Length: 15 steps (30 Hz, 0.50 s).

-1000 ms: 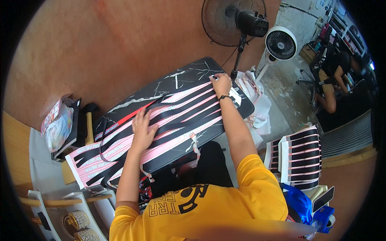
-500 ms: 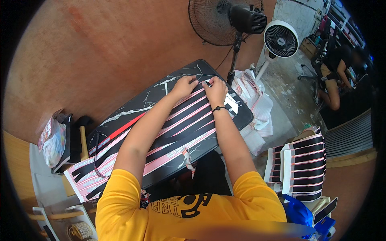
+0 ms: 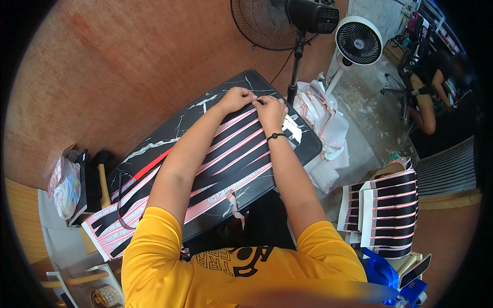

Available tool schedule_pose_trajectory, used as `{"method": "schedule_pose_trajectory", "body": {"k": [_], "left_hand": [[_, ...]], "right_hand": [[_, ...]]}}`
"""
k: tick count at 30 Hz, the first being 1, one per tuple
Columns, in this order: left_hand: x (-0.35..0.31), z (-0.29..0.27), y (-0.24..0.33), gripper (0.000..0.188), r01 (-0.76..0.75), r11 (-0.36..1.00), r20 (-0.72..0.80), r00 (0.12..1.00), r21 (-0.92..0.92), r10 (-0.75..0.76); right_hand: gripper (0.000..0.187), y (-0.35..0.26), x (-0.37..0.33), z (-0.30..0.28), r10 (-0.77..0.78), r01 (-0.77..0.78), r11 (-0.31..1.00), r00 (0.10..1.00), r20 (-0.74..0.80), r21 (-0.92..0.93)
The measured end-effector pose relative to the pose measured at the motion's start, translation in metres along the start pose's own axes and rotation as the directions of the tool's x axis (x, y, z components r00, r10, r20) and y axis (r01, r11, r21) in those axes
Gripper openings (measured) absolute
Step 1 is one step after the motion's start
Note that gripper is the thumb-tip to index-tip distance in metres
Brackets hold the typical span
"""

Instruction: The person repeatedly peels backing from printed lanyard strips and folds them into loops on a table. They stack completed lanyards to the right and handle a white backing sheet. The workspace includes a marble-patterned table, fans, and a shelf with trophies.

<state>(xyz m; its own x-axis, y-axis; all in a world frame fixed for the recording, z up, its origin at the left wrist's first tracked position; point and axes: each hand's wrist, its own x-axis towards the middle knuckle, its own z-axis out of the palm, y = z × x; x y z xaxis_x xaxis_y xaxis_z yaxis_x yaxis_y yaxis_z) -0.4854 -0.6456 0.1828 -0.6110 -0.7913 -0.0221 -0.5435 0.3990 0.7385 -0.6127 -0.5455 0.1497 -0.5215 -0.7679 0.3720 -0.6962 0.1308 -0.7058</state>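
Observation:
A long pink and white sheet with printed edges [image 3: 245, 175] lies across the black marbled table [image 3: 248, 192], and several black strips [image 3: 233, 153] run along it. At the sheet's far end my left hand [image 3: 238, 100] and my right hand [image 3: 272, 112] are almost touching. Both are closed in a pinch around the small dark end of a black strip [image 3: 260, 102]. My right wrist has a black bracelet. Beside my left forearm lies a red strip [image 3: 154, 162]. The strips' other ends fan out loosely at the near left.
A black stand fan [image 3: 311, 15] and a white fan [image 3: 358, 41] stand beyond the table. Crumpled pinkish sheets [image 3: 321, 115] lie by its right corner. More striped sheets [image 3: 390, 210] are stacked at right. A plastic bag [image 3: 67, 192] sits at left. Another person [image 3: 423, 97] sits far right.
My left hand has come in closer to my right hand, and their fingertips now nearly meet at the strip's end. The view has shifted slightly.

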Motion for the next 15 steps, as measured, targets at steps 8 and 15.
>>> {"method": "schedule_pose_trajectory", "body": {"k": [8, 15], "left_hand": [[-0.002, 0.008, 0.011, 0.023, -0.134, 0.970, -0.076, 0.985, 0.204, 0.153], [0.010, 0.017, -0.005, 0.024, -0.011, 0.997, -0.096, 0.995, 0.076, 0.018]], "right_hand": [[0.017, 0.000, 0.000, -0.002, -0.008, 0.010, 0.999, 0.999, -0.041, 0.032], [0.015, 0.003, 0.001, -0.004, 0.012, -0.017, 0.994, 0.999, 0.043, 0.104]]}}
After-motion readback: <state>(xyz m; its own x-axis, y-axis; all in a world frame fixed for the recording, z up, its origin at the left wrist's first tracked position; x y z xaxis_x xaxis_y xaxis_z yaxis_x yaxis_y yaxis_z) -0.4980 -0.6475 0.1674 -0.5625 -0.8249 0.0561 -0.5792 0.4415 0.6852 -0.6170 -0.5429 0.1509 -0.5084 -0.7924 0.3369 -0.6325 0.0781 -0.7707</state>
